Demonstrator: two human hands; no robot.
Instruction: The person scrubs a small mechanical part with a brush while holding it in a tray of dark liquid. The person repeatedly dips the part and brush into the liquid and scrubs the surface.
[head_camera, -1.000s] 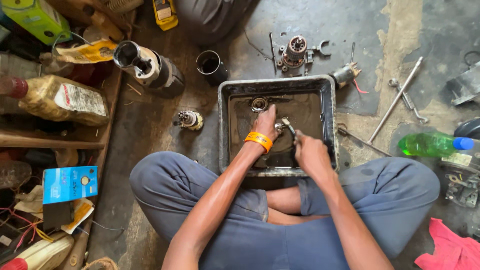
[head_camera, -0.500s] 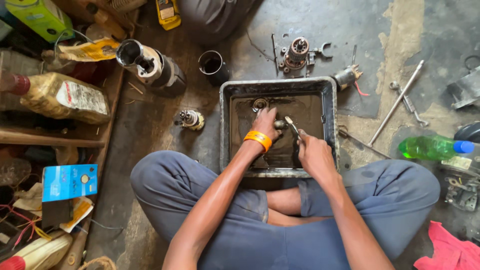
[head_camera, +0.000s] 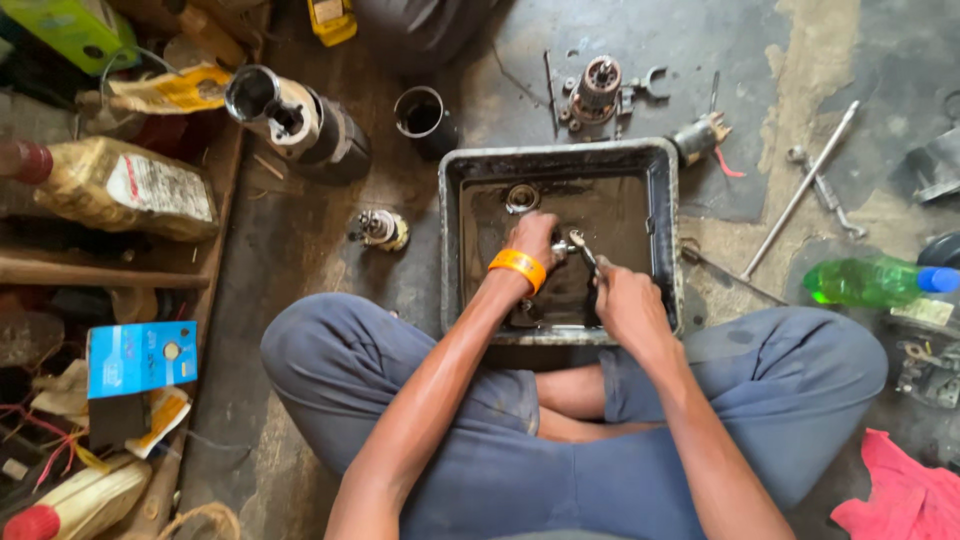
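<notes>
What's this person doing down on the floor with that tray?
A person sits cross-legged on a workshop floor, both hands in a square metal tray of dark, oily liquid. The left hand, with an orange wristband, holds a small metal part in the tray, while the right hand works on it with a thin tool. A small ring-shaped part lies in the liquid. Dismantled motor parts, a long rod and a green bottle lie around.

Count: one metal tray (head_camera: 452, 250), two plastic bottles (head_camera: 120, 185) (head_camera: 870, 281), possibly two motor housings (head_camera: 300, 120) (head_camera: 425, 118), one pink rag (head_camera: 900, 495).
</notes>
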